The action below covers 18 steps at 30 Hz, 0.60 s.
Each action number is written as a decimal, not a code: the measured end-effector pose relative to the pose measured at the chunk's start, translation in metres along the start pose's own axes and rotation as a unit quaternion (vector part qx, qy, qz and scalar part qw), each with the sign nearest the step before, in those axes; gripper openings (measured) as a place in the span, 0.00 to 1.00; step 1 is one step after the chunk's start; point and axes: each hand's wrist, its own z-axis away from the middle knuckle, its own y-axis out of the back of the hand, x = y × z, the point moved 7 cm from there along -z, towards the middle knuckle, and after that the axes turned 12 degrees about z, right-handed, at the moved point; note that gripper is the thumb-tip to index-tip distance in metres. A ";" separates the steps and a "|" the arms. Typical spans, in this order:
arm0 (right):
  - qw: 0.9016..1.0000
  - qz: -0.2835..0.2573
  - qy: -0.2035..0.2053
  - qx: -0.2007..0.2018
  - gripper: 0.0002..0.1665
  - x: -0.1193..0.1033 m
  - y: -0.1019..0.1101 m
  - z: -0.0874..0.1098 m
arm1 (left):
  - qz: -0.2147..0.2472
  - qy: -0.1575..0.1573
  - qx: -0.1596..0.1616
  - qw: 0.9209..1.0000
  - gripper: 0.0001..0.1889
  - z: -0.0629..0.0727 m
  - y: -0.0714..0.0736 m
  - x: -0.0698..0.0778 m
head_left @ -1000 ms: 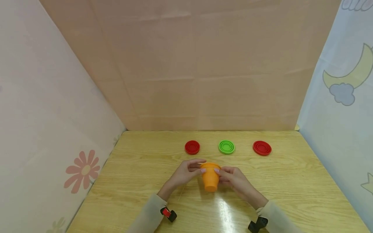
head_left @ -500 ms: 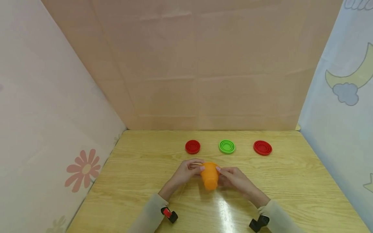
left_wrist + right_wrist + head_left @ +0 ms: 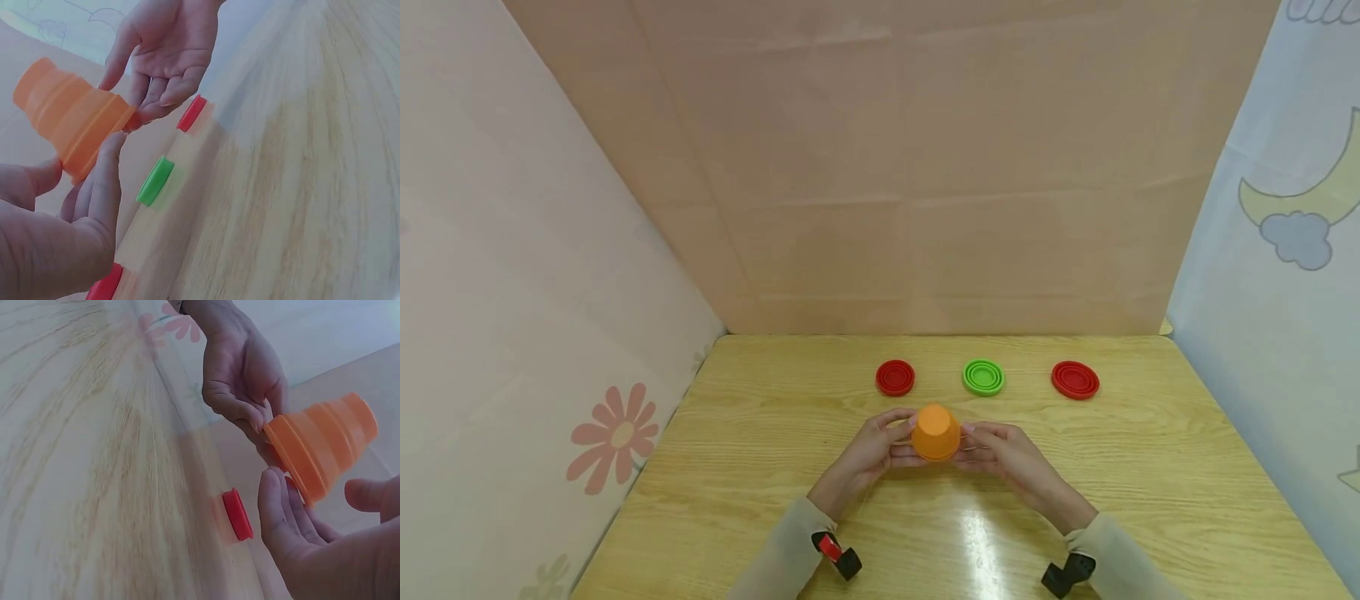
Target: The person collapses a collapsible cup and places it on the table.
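An orange collapsible cup (image 3: 936,435), drawn out to full height with stepped rings, is held up between both hands over the table. Its narrow base faces the head camera and its wide rim points away. My left hand (image 3: 867,452) grips it from the left, thumb on the side and fingers at the rim (image 3: 103,153). From the other side, my right hand (image 3: 1017,463) holds the rim with its fingers; in the right wrist view its thumb (image 3: 365,495) stands slightly off the cup wall. The inside of the cup is hidden.
Behind the hands, three flat ringed discs like collapsed cups lie in a row: a red one (image 3: 895,378), a green one (image 3: 983,378) and another red one (image 3: 1075,380). The wooden table (image 3: 760,417) meets cloth-like walls at the back and sides.
The orange cup has tipped, its base swinging up and away from the body, so the base now faces the head camera. Both hands' fingers have turned beneath the rim; the discs stay put.
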 end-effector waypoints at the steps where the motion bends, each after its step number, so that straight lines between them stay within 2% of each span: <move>1: 1.000 -0.003 -0.002 0.001 0.32 0.000 0.000 0.000 | 0.003 0.003 0.004 1.000 0.19 0.001 0.000 -0.001; 10: 0.998 -0.056 -0.022 0.020 0.28 0.007 -0.005 -0.009 | 0.037 0.006 0.018 0.999 0.16 0.001 -0.002 -0.011; 18: 0.996 -0.078 -0.039 0.032 0.32 0.014 -0.003 -0.013 | 0.013 0.009 0.013 1.000 0.22 -0.001 -0.004 -0.013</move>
